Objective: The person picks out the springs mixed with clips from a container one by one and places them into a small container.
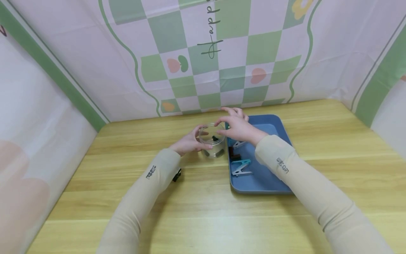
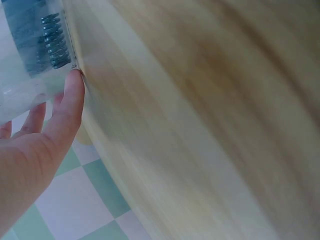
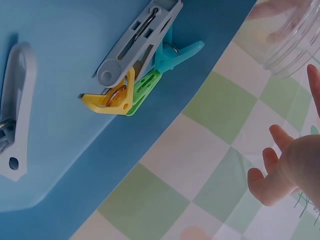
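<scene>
My left hand grips a clear round jar from its left side, fingers and thumb around the wall. Small dark clips are inside it; in the left wrist view one appears as a dark ridged clip behind the clear wall. My right hand hovers over the right side of the jar's mouth, fingers spread and loosely bent. In the right wrist view, no object shows in the visible part of the right hand. That hand lies between the jar and the blue tray.
Along the tray's left side lie a teal-and-grey clothespin, a brown claw clip and a grey clothespin. Yellow and green clips lie beside the latter. A black clip sits on the wooden table by my left forearm.
</scene>
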`<state>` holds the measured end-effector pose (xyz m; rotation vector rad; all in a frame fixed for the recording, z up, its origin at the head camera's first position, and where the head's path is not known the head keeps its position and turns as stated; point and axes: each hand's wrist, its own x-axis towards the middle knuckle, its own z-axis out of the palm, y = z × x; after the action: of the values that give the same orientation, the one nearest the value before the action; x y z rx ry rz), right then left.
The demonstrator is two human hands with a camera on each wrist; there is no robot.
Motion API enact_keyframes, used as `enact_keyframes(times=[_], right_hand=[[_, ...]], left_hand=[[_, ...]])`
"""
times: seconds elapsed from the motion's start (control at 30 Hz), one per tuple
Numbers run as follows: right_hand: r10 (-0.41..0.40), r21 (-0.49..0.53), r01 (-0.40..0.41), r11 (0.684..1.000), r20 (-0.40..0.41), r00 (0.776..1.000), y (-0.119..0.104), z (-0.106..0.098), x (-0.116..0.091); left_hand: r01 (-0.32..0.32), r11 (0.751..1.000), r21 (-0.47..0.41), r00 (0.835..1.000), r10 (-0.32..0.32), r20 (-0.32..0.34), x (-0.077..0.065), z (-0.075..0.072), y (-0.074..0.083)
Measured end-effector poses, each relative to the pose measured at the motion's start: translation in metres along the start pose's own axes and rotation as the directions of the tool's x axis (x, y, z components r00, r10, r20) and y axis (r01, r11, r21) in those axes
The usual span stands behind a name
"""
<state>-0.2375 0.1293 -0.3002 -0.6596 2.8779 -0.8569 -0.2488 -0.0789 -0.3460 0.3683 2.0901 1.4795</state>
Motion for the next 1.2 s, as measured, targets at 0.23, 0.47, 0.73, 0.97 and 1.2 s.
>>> enact_keyframes(times=[0.23,0.47,0.73,0.97,1.2], right_hand=[[-0.002,0.006,0.002,1.000,0.022,1.000,0.004,-0.004,-0.001],[-0.002,0.000,0.002,1.000,0.048,0.999,0.007,-0.008,-0.003],[-0.004,-0.015,0.005,1.000,0.066,0.998,0.012,-0.010,-0.009],[-0.001,-0.003,0.001,1.000,0.079,0.997,0.016,-0.011,-0.011],[0.004,0.019,-0.005,1.000,0.073,0.997,0.014,-0.019,-0.015]], left_hand=[[0.003,1.000,0.006,1.000,-0.003,-0.006,0.001,0.000,0.000],[0.002,1.000,0.013,1.000,-0.002,-0.009,0.002,0.000,0.001],[-0.002,1.000,0.007,1.000,0.002,-0.010,0.004,0.000,0.000],[0.000,1.000,0.004,1.000,0.000,-0.016,0.002,0.001,0.000],[0.001,1.000,0.000,1.000,-0.001,-0.020,0.002,0.000,-0.001]])
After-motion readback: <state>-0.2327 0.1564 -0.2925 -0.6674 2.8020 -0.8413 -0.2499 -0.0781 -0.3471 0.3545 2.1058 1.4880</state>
